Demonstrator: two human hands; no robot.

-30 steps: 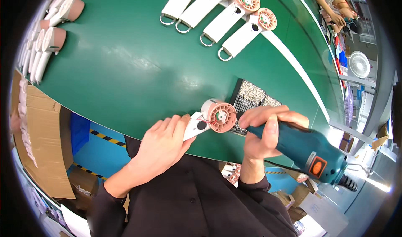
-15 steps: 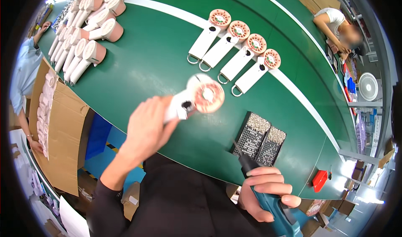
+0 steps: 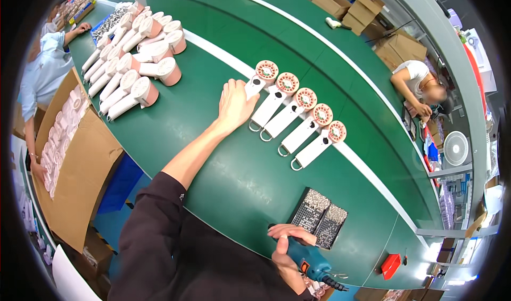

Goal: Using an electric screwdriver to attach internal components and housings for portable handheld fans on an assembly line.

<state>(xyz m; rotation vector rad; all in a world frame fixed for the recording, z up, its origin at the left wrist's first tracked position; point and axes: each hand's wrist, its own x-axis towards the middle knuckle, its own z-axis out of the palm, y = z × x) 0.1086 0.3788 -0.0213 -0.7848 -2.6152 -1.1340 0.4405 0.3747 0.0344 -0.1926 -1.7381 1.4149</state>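
clasping the white handle of a handheld fan point(image 3: 254, 86), the left grip point(image 3: 236, 103) lies at the upper-left end of a slanting row on the green surface point(image 3: 213, 162), its fingers and thumb closed about the handle, which they partly hide; whether that fan rests on the surface or sits just above it, i cannot tell. its round pinkish head shows ribs and a green middle, pointing away from the person. four matching fans point(image 3: 283, 121) lie beside it toward the lower right, heads up by the white strip point(image 3: 367, 178) and loops at the near ends of their handles. the right grip point(image 3: 290, 250) is wrapped round the body of a teal electric screwdriver point(image 3: 310, 258) near the front edge, its nose toward the left and its black cord end toward the lower right. just beyond that hand stand two black gridded trays point(image 3: 328, 238) side by side, filled with small metallic pieces. a red bin point(image 3: 391, 267) sits farther right. at the upper left, many white-and-pink fans point(image 3: 143, 91) lie crowded together, near an open cardboard box point(image 3: 88, 168) of similar pieces. a co-worker in light blue point(image 3: 45, 72) stands behind that box, and another in a white top point(image 3: 412, 77) sits at the far right.
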